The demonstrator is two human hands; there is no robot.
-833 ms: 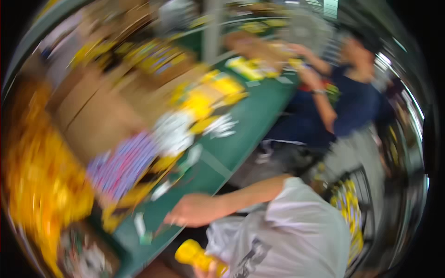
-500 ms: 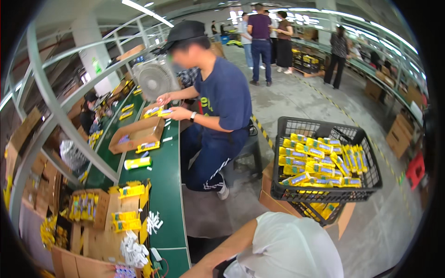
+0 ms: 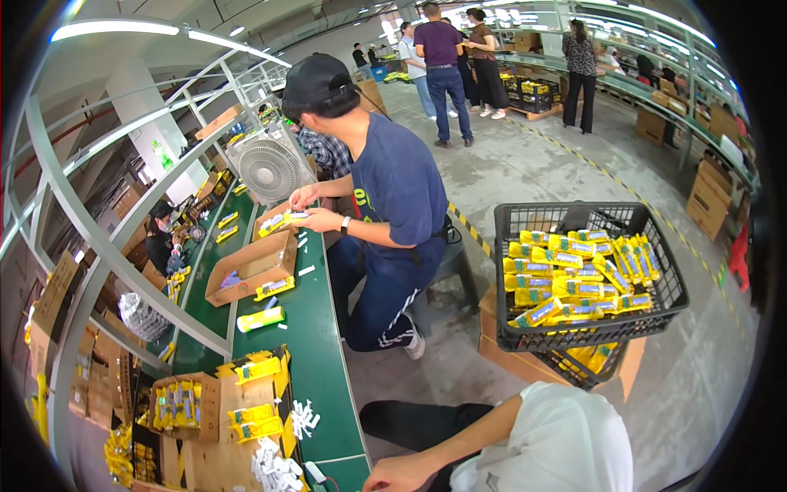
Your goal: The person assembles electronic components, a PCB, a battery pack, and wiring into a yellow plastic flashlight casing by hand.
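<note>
My right hand (image 3: 400, 474) shows partly at the lower edge, beside the near edge of the green bench (image 3: 320, 361); its fingers are mostly cut off by the frame. The bare forearm runs from a white sleeve (image 3: 566, 443). My left hand is out of view. Nearest on the bench are a small white device with wires (image 3: 315, 472), a heap of white plastic pieces (image 3: 275, 467) and a smaller scatter of them (image 3: 304, 419). Yellow packs (image 3: 256, 420) lie on a cardboard sheet, by a small cardboard box (image 3: 210, 408) of similar packs.
A seated co-worker (image 3: 393, 176) handles yellow packs over the bench, near an open cardboard tray (image 3: 254, 266) and a fan (image 3: 270, 172). A yellow-green cylinder (image 3: 260, 319) lies closer. Right, a black crate (image 3: 590, 328) of yellow packs is stacked on another. Metal frame bars (image 3: 123, 221) cross left.
My view has shifted, so the bench and crate appear farther right. My right hand now shows at the lower edge, where only the forearm was seen. The co-worker's head has turned toward the bench's far side.
</note>
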